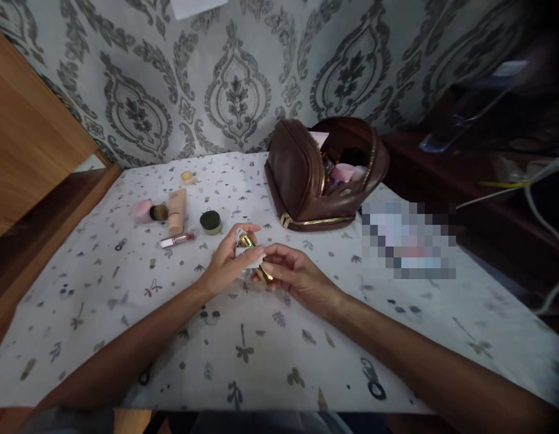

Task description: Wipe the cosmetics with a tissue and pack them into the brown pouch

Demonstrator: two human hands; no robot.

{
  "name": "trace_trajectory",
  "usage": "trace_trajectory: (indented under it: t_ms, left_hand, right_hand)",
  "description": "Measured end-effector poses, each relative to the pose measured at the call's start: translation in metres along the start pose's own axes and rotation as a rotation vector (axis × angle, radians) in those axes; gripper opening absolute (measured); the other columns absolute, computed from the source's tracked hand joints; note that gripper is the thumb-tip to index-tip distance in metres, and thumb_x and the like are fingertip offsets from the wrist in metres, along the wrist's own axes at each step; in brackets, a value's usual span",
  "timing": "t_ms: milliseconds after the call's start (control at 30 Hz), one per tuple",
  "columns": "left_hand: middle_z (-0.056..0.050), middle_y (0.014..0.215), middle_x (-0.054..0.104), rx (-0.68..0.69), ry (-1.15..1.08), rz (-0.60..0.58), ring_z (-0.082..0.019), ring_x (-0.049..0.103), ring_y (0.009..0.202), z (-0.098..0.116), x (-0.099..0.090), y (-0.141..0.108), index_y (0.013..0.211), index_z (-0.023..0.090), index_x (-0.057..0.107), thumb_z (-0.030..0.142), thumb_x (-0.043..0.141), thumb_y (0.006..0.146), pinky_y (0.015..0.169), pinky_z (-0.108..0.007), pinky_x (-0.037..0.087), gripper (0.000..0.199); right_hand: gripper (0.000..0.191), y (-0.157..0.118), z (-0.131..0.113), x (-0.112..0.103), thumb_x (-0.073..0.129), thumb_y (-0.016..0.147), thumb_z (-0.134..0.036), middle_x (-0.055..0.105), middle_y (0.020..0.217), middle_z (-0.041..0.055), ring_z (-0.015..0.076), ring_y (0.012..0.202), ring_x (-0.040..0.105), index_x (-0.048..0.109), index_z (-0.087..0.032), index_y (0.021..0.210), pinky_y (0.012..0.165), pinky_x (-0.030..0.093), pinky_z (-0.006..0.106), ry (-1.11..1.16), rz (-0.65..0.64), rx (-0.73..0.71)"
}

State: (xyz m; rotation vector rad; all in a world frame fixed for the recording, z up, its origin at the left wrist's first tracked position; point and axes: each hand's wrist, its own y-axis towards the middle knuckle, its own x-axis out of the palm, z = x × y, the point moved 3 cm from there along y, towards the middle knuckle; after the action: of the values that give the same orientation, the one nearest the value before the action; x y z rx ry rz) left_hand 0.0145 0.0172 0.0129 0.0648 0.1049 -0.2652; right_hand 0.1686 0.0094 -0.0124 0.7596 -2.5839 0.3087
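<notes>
Near the middle of the table, my left hand (225, 262) is closed around a crumpled white tissue (248, 258) and a shiny gold cosmetic tube (246, 240). The fingers of my right hand (301, 278) pinch a gold piece (263, 275) at the tissue's lower right side. Whether the two gold parts are one object is hidden by the tissue and my thumb. Just beyond my left hand stands a small jar with a dark green lid (210, 220). A lip gloss tube (176, 240) lies to its left.
A peach squeeze tube (176, 211), a pink item (142, 211), a dark-ended jar (158, 212) and a small yellow pot (187, 177) sit at the back left. An unzipped brown leather bag (297, 175) holding cosmetics stands at the back right. A pixelated flat item (408, 241) lies right.
</notes>
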Motion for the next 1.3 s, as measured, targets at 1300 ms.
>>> trace_trajectory:
  t_ms: [1300]
  left_hand:
    - [-0.006,0.11,0.066,-0.052,-0.117,0.018,-0.018,0.063,0.09,-0.009,0.017,-0.007,0.119,0.022,0.058,0.06,0.056,0.09,0.075,-0.028,0.053,0.048]
  right_hand:
    - [0.035,-0.007,-0.002,0.006,0.078,0.078,-0.048,0.065,0.093,0.0021,0.015,0.079,0.061,0.056,-0.023,0.088,0.068,0.057,0.03,-0.197,0.136,-0.202]
